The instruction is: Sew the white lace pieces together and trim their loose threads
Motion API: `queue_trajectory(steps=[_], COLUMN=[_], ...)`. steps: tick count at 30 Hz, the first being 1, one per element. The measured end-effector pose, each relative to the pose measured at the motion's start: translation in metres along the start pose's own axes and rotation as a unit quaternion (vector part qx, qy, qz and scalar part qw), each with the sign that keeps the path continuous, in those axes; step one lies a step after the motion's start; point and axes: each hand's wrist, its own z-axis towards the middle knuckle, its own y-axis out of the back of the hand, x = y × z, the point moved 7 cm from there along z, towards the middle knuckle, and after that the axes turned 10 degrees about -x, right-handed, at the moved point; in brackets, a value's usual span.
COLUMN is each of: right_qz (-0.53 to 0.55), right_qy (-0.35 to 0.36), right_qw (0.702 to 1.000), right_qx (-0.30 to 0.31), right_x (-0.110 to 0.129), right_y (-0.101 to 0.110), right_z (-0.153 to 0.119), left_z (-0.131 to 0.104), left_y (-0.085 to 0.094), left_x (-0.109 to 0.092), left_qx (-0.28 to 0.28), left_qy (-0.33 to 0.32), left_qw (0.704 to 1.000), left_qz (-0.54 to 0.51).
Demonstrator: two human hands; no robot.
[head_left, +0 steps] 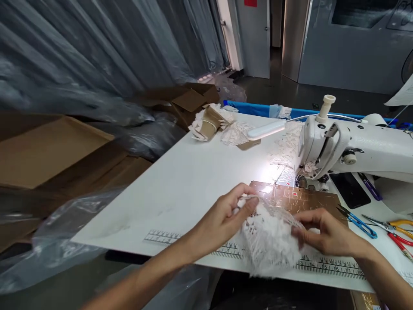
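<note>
White lace fabric (269,241) is gathered between my two hands at the front of the sewing table, its lower edge hanging over the table's rim. My left hand (234,211) pinches its upper left part between thumb and fingers. On the other side my right hand (318,230) grips the lace's right edge; its fingertips are partly hidden. Just behind the lace lies a brown plate (309,200) on the machine bed. The white sewing machine (364,144) stands beyond, with its needle area lit by a lamp (267,129).
Blue thread snips (359,221), more cutters with yellow (402,223) and red handles (400,245), and a black phone (350,191) lie at the right. Bundled lace (208,125) sits at the table's back. Cardboard boxes (51,150) and plastic sheeting (74,219) stand left. A printed ruler (338,269) lines the front edge.
</note>
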Motion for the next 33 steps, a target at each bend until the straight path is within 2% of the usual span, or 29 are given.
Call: queue_trajectory(steps=[2,4,6,7,9,14,19,21,24,28,33], right_qz=[-0.052,-0.166,-0.262,-0.288,-0.303,-0.282,-0.298,-0.304,-0.303,-0.279,-0.21], right_qy=[-0.001,-0.002,-0.016,-0.021,-0.024,0.003,0.023,0.02,0.018,0.031,0.104], right_qw=[0.996,0.97,0.929,0.913,0.899,0.908,0.905,0.905,0.906,0.912,0.947], right_qx=[-0.074,-0.18,-0.259,-0.287,-0.316,-0.311,-0.302,-0.298,-0.297,-0.299,-0.221], right_x=[-0.012,-0.023,-0.032,-0.035,-0.038,-0.033,-0.031,-0.033,-0.034,-0.028,-0.008], right_y=[0.021,0.046,0.064,0.069,0.075,0.072,0.067,0.066,0.066,0.065,0.04], right_z=[0.009,0.016,0.018,0.019,0.018,0.015,0.013,0.014,0.013,0.012,0.015], left_z=[0.009,0.018,0.026,0.029,0.036,0.052,0.066,0.07,0.074,0.068,0.059], left_y=[0.0,0.001,-0.001,-0.005,-0.015,-0.051,-0.081,-0.088,-0.091,-0.09,-0.081], left_x=[0.018,0.025,0.023,0.019,0.011,-0.01,-0.003,0.004,0.008,0.002,-0.01], left_qx=[-0.014,-0.05,-0.079,-0.078,-0.047,0.089,0.2,0.21,0.198,0.2,0.197], left_qy=[-0.028,-0.111,-0.214,-0.26,-0.325,-0.403,-0.38,-0.368,-0.349,-0.343,-0.323], left_qw=[0.996,0.975,0.933,0.915,0.896,0.89,0.897,0.902,0.914,0.915,0.914], left_qz=[0.078,0.186,0.277,0.3,0.299,0.197,0.107,0.085,0.055,0.074,0.146])
